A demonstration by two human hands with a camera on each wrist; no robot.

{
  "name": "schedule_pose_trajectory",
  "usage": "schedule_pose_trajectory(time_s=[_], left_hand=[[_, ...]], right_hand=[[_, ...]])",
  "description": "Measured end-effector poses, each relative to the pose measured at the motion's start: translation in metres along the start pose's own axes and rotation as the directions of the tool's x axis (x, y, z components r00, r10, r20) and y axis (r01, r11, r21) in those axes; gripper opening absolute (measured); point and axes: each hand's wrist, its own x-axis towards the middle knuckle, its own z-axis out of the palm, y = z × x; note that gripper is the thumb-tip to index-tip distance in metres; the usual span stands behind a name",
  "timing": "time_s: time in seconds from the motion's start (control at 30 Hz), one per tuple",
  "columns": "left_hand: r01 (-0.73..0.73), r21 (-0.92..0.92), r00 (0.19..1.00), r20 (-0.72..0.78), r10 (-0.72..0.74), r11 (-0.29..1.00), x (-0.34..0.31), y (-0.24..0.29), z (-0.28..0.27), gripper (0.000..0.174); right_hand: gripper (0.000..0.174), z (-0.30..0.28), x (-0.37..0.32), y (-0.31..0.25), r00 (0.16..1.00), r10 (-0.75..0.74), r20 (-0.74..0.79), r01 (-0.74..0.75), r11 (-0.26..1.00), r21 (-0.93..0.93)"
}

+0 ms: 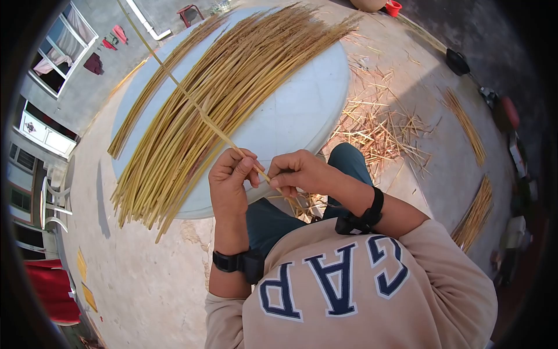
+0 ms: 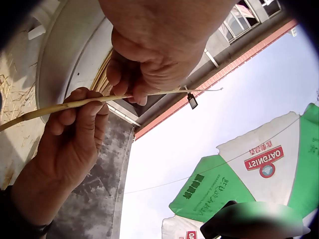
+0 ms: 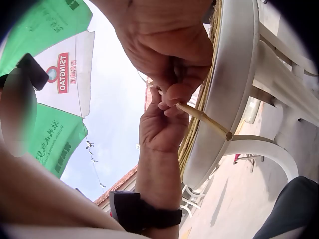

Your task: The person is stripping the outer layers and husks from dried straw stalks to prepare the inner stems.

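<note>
A long, dry yellow stalk (image 1: 192, 103) runs from both hands up and to the left, over the bundle on the table. My left hand (image 1: 228, 177) pinches it between thumb and fingers. Close beside it, my right hand (image 1: 302, 172) pinches the same stalk nearer its thick end. In the right wrist view, the cut end of the stalk (image 3: 213, 126) sticks out past the right fingers. Seen from the left wrist, the stalk (image 2: 45, 110) passes through both hands, which nearly touch. Under the stalk lies a broad layer of similar stalks (image 1: 192, 134) with brushy tops.
The stalks lie on a round, pale table (image 1: 290, 119), with a narrower bundle (image 1: 157, 81) at its left. Broken bits of straw (image 1: 381, 125) litter the ground to the right. Farther right lie two small bundles, one higher (image 1: 465, 125) and one lower (image 1: 474, 212).
</note>
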Motion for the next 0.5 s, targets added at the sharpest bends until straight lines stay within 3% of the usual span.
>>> schedule_pose_trajectory(time_s=[0.2, 0.43, 0.5], left_hand=[[-0.064, -0.045, 0.998, 0.003, 0.064, 0.997, -0.0046, -0.0005, -0.0001, 0.008], [-0.124, -0.024, 0.992, 0.022, 0.125, 0.992, -0.0081, -0.0022, -0.0027, 0.01], [-0.129, -0.026, 0.991, 0.019, 0.13, 0.991, -0.0075, -0.0034, -0.0027, 0.011]], right_hand=[[0.007, -0.0021, 0.0026, 0.009, 0.999, -0.021, 0.042, 0.013, 0.982, 0.19], [0.008, -0.0011, 0.002, 0.01, 0.999, -0.014, 0.046, 0.002, 0.965, 0.262], [0.009, -0.0003, 0.0029, 0.0106, 1.0, 0.007, -0.027, -0.001, 0.971, 0.238]])
